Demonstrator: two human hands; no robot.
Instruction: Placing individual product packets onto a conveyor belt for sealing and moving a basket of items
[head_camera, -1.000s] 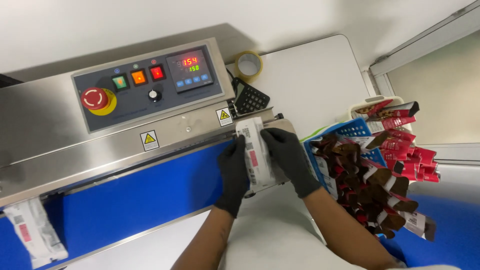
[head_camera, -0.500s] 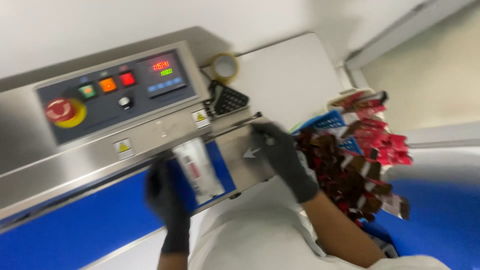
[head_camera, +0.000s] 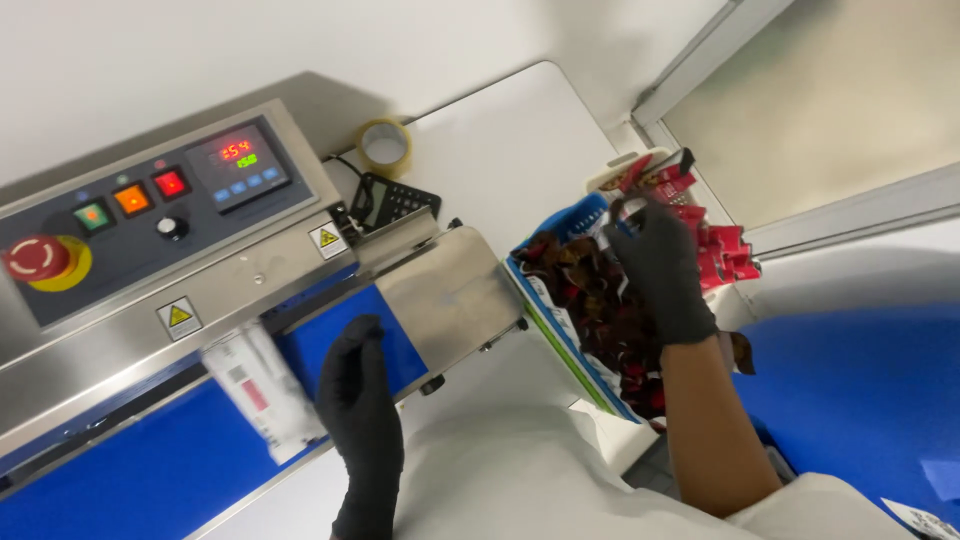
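Resting beside a white packet on the blue belt, left hand released, right hand grasping red sachets over a blue basket.

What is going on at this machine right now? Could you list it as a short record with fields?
Setting: steel sealing machine with a blue belt and a control panel
Left hand: black-gloved, beside a white pouch lying on the belt; contact unclear
Right hand: black-gloved, reaching into a blue basket of red and dark sachets
Also on the table: tape roll, calculator
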